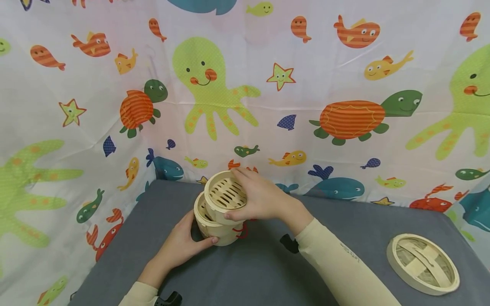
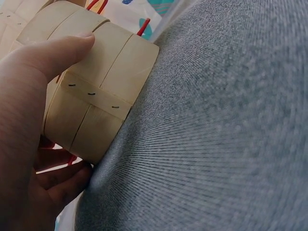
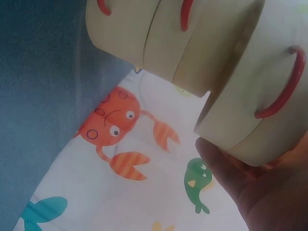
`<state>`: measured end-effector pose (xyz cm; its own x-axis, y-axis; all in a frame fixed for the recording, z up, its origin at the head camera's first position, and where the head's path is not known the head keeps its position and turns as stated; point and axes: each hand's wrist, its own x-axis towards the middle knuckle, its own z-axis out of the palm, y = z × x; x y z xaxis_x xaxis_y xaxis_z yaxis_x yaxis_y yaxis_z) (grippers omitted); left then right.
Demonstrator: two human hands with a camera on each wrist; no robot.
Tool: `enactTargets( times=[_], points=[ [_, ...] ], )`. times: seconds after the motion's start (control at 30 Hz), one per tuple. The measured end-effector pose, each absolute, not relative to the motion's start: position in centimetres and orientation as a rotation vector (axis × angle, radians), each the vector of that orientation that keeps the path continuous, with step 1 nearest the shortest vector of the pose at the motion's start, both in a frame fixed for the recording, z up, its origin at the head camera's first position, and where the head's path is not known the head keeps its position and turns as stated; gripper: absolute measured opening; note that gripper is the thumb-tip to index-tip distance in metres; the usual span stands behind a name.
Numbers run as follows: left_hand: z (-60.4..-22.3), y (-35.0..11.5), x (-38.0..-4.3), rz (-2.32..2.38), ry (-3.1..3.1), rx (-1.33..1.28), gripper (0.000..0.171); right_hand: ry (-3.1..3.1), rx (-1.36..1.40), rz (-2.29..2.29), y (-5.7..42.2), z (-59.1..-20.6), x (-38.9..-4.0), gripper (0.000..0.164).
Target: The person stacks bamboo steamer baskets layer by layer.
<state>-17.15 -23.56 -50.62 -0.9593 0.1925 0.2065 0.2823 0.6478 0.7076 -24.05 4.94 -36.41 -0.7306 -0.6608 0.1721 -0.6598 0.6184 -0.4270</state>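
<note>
My right hand (image 1: 264, 195) grips a round bamboo steamer basket (image 1: 227, 193) with a slatted base, thumb on the near side and fingers over the far rim. This basket is tilted and sits partly over the stacked steamer baskets (image 1: 218, 233) below; in the right wrist view a gap shows between part of its edge and the stack. My left hand (image 1: 181, 246) holds the lower stack, which stands on the table, with its thumb in front and fingers round the far left side. Red loop handles (image 3: 284, 89) stick out from the basket sides.
A round bamboo steamer lid (image 1: 423, 264) with a woven top and a strap handle lies on the grey tabletop (image 1: 306, 272) at the right. Behind and to the left hangs a white curtain (image 1: 245, 106) printed with sea animals.
</note>
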Motion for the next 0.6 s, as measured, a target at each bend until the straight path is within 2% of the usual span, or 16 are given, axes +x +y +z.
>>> enactTargets(
  times=[0.6],
  points=[
    [-50.7,-23.6,-17.2,-1.235,-2.736,-0.409,0.115,2.781,-1.168,-0.688,3.4,-36.1,-24.3,0.127]
  ],
)
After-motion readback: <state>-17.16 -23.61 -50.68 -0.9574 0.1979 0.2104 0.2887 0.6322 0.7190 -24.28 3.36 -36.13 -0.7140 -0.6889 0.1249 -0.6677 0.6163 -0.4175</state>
